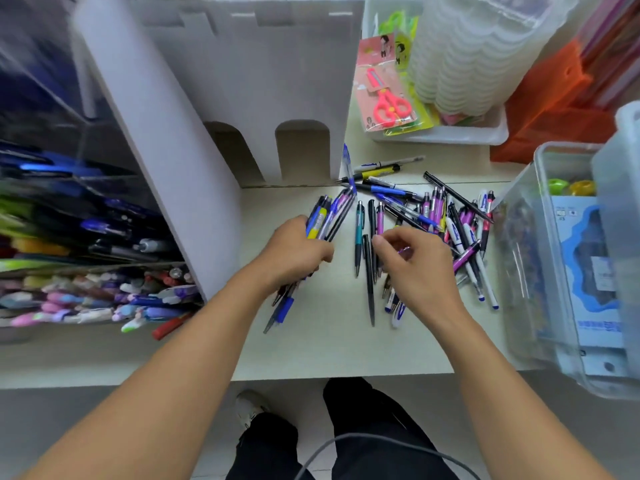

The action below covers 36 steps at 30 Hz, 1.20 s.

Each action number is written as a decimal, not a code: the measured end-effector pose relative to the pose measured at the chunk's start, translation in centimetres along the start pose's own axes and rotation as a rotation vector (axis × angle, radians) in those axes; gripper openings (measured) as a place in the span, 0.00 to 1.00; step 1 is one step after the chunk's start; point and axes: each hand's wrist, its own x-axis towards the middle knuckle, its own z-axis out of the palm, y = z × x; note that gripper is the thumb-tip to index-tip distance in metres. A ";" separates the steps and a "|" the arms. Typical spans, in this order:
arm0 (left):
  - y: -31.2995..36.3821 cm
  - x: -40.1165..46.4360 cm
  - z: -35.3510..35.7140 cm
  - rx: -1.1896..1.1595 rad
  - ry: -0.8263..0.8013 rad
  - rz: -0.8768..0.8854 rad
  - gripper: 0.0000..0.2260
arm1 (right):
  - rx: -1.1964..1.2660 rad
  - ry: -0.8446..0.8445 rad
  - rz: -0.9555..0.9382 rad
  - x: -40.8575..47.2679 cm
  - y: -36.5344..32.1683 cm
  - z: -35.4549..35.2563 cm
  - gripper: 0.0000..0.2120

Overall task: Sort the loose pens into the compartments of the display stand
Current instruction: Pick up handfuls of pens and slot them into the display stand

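Step in hand: gathering, not yet sorting. Left hand (297, 251) has its grip closed round a bundle of pens (325, 216), mixed blue, yellow and purple barrels, tips fanning out above the fist and ends sticking out below it toward the counter (329, 341) edge. Right hand (417, 263) hovers over the loose pens (433, 216); thumb and forefinger are curled toward each other as if pinching, something purple shows by the fingers, but I cannot tell whether that grip actually holds a pen. The loose pile lies scattered on the counter to the right of the bundle, a teal pen (359, 233) and a long black pen (370, 275) lying nearest the right hand. Display stand (104, 237) sits at left, its compartments already packed with pens by colour; that side is motion-blurred, so which slots have room is unclear. Next move, my read: right hand picks one more pen and feeds it into the left bundle, or the bundle goes over to the stand. Either way it needs matching by type before dropping, since the bundle is mixed. Risk: the bundle looks loosely held and could slip.
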 end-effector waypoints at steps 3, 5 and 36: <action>0.3 -6.1 -2.1 -0.304 -0.144 0.046 0.10 | 0.298 -0.012 0.011 -0.8 -4.6 -0.4 0.06; 0.3 -10.0 -3.9 -0.429 -0.250 0.105 0.11 | 0.491 -0.059 0.008 -1.7 -8.3 -0.5 0.15; -14.4 -19.2 -26.9 -1.223 0.103 0.245 0.11 | 0.231 0.085 -1.163 -7.3 -38.1 15.7 0.08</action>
